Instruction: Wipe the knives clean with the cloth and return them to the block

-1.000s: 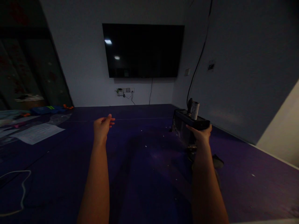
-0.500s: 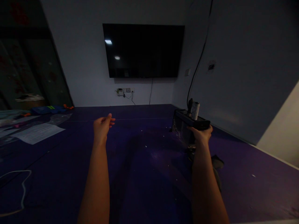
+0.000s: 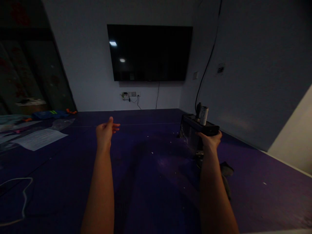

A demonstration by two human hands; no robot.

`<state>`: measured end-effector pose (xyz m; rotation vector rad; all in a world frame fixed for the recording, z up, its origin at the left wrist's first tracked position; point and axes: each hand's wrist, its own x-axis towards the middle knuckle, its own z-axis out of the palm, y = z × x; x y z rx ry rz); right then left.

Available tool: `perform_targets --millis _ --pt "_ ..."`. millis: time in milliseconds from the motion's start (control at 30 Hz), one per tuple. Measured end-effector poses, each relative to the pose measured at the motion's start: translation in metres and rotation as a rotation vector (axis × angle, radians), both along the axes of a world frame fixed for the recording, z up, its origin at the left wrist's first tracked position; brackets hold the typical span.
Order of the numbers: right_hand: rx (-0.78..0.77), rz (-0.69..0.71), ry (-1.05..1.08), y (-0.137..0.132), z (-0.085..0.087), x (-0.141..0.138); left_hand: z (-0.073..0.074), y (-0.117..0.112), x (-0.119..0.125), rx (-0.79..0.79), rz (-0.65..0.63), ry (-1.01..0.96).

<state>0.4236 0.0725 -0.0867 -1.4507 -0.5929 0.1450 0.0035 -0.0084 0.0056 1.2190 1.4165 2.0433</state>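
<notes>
My left hand (image 3: 104,132) is held over the purple surface, thumb raised and fingers pointing right, partly bent and a little apart. Nothing shows in it. My right hand (image 3: 211,140) grips the near end of a black box (image 3: 191,133), its thumb on the left side and its fingers round the right. On top of the box stand a pale, marked cylinder (image 3: 204,116) and a small dark upright piece (image 3: 198,110). The box's lower near part is partly hidden behind my right hand and forearm.
A printed sheet (image 3: 40,139) and clear plastic (image 3: 62,123) lie at the left. A white cable (image 3: 25,196) curls at the lower left. Dark cloth-like items (image 3: 226,169) lie beside my right forearm. A television (image 3: 151,53) hangs on the far wall above sockets (image 3: 133,94).
My left hand has shifted slightly left, and its thumb has tipped a little back toward the left. My right hand and the black box look unmoved.
</notes>
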Motion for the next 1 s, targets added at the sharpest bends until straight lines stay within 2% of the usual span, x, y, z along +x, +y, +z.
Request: perform_targets --millis 133,300,433,600,767,900,1000 --pt "0.006 -0.006 -0.019 0.0028 -0.0029 0.0018 -0.0001 0.0001 -0.0003 0.043 0.045 0.023" --pt "0.017 -0.01 -0.012 0.0043 -0.0035 0.0022 -0.0004 0.0035 -0.0017 0.03 0.034 0.003" --pt "-0.008 0.005 0.008 0.0024 -0.0006 0.0006 0.0011 0.0018 -0.0008 0.09 0.092 0.024" --pt "0.024 -0.002 -0.017 0.0012 -0.0004 -0.0009 0.0044 -0.0022 0.0005 0.052 0.025 -0.033" --pt "0.027 -0.01 -0.021 0.003 -0.0026 0.0003 0.0059 -0.0039 0.0004 0.126 0.089 -0.028" --pt "0.01 -0.014 -0.006 0.0045 -0.0026 0.0016 0.0074 -0.0059 0.0005 0.068 0.039 -0.084" --pt "0.023 -0.015 -0.003 0.005 -0.0025 0.0018 0.0076 -0.0054 0.0011 0.124 0.069 -0.052"
